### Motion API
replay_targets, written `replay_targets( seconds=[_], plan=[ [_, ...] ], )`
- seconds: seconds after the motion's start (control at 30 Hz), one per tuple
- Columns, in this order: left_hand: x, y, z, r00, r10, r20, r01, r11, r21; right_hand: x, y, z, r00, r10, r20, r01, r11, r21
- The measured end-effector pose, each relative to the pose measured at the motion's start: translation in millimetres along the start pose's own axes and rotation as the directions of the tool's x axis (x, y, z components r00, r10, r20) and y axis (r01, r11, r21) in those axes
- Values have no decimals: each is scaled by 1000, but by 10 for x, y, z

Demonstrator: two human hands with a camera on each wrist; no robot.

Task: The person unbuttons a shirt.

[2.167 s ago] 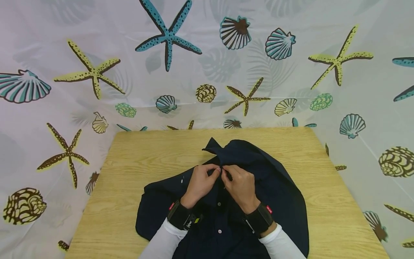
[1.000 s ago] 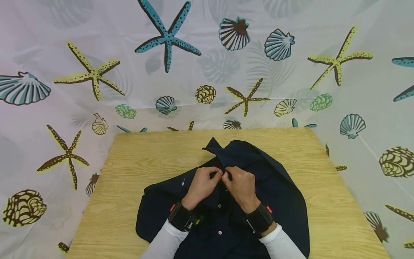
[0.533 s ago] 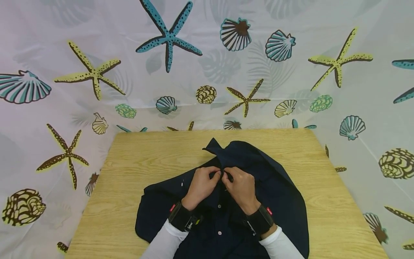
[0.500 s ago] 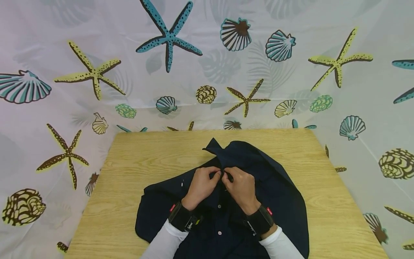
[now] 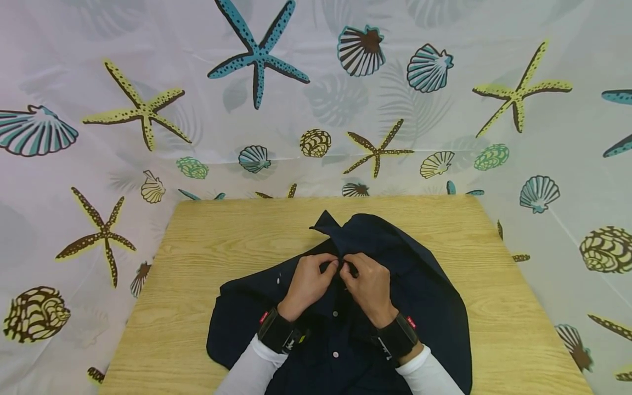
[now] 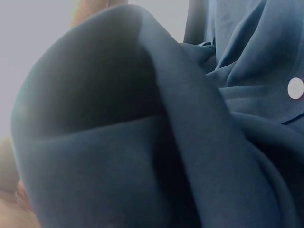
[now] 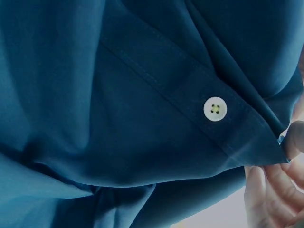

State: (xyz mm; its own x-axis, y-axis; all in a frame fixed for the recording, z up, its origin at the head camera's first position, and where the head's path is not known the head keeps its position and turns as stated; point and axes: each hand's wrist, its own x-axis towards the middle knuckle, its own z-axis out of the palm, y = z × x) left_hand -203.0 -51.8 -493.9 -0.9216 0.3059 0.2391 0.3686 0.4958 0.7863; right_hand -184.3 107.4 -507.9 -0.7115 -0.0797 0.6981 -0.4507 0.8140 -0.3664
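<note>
A dark navy shirt with white buttons lies on the table, its collar pointing to the far side. Near the top of the front placket, my left hand pinches the cloth between thumb and forefinger. Close against it, my right hand pinches the same part, the fingertips almost meeting. In the right wrist view a white button sits on the placket, and fingers grip the cloth edge. Folds of the shirt fill most of the left wrist view. What lies between the fingertips is too small to tell.
A light wooden table carries the shirt. Behind and beside it hangs a white curtain printed with starfish and shells. Further down the shirt front two white buttons show, one lower button among them. Black bands wrap both wrists.
Both hands stay at the same spot on the placket, with only slight finger shifts. The shirt has hardly moved.
</note>
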Motion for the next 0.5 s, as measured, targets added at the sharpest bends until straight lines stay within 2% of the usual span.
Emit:
replay_targets(
  seconds=[0.23,0.5],
  plan=[
    [2,4,5,1000,-5,-5,5,1000,0,7,17,-4,999,38,3,-38,999,-13],
    [-6,16,19,1000,6,-20,-6,1000,1,8,4,-25,998,58,11,-59,998,32]
  ],
)
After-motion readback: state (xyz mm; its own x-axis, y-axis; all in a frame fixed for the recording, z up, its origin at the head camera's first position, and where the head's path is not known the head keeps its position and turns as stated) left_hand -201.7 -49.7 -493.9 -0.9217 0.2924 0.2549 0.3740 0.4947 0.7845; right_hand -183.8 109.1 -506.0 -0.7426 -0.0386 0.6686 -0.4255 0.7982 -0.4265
